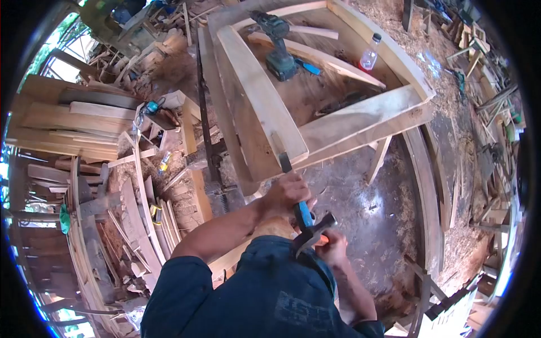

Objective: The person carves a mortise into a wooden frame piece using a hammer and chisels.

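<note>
My left hand (288, 192) is wrapped round a chisel (304, 214) with a blue handle. The chisel's dark blade points away from me, its tip against the end of a pale wooden board (256, 90). In my right hand (333, 248), close to my body, is a claw hammer (313, 234) with an orange grip. The hammer's dark head overlaps the butt of the chisel handle in this view. That board joins other boards in a wooden frame (366, 121) with a curved far side, lying on the worktop before me.
Inside the frame are a cordless drill (277, 48), a blue-handled tool (307, 67), a clear bottle (369, 53) and loose curved wood strips (324, 56). Stacked planks (67, 124) lie at left, with a teal power tool (151, 108) nearby. Shavings and offcuts cover the floor.
</note>
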`<state>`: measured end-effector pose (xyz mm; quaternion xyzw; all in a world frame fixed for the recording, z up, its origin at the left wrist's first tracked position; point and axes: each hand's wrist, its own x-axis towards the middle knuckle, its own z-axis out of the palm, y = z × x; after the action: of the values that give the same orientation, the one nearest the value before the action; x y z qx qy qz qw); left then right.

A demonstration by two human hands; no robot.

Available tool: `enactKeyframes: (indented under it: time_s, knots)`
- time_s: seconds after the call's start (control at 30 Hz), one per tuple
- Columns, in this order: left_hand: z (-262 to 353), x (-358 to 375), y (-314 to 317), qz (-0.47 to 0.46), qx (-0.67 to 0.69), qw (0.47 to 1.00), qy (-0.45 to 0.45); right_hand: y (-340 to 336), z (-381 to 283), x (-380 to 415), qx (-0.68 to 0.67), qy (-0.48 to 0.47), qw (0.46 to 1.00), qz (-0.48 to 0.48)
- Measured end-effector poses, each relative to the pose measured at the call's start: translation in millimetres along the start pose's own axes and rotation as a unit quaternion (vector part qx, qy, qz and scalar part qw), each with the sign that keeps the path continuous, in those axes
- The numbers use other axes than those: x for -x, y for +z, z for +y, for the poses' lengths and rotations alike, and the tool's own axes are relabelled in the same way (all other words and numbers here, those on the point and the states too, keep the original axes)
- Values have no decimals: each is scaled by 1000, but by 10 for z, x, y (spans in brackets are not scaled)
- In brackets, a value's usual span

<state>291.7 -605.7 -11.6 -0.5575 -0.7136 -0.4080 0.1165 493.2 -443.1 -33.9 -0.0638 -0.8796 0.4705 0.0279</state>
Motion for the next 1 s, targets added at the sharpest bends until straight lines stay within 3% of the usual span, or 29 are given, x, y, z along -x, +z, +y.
enactKeyframes:
  time_s: [0.1, 0.17, 0.2, 0.27, 0.33, 0.37, 0.47, 0.6, 0.63, 0.73, 0.83, 0.9, 1.0]
  knots:
    - [7, -32, -20, 9, 12, 1000, -19, -53, -23, 232, 15, -69, 996, 50]
    - [23, -53, -24, 12, 17, 1000, -22, -103, -73, 280, -12, -174, 977, 120]
    - [35, -50, -29, 14, 20, 999, -26, -172, -211, 175, -115, -235, 958, 113]
    - [21, 3, -21, 4, -5, 1000, -26, -54, -92, 161, 44, -144, 984, 93]
    - [31, 5, 45, 3, -8, 1000, -22, 112, -47, -28, -46, 39, 998, 15]
    - [17, 3, 29, 3, -6, 1000, -22, 104, -80, 53, -9, 30, 999, 42]
    - [31, 27, 7, -8, -4, 1000, -25, 23, -30, 308, 38, -163, 979, 116]
    - [4, 37, 3, -26, -14, 999, -27, 37, -70, 176, -19, -138, 983, 119]
    - [-2, 54, 21, -29, -13, 999, -29, 104, -115, 44, 27, 66, 997, 15]
    - [-65, 59, -36, -32, -25, 999, -30, 148, 40, 186, -38, 6, 999, 31]
    - [-6, 54, -23, -42, 8, 999, -32, 186, 188, 368, -82, -172, 975, 114]
    - [-22, 43, -35, -29, 8, 999, -42, 108, 123, 272, 17, -134, 989, 63]
    - [16, 89, -7, -18, 11, 999, -50, 165, -124, -40, 14, -21, 998, 48]
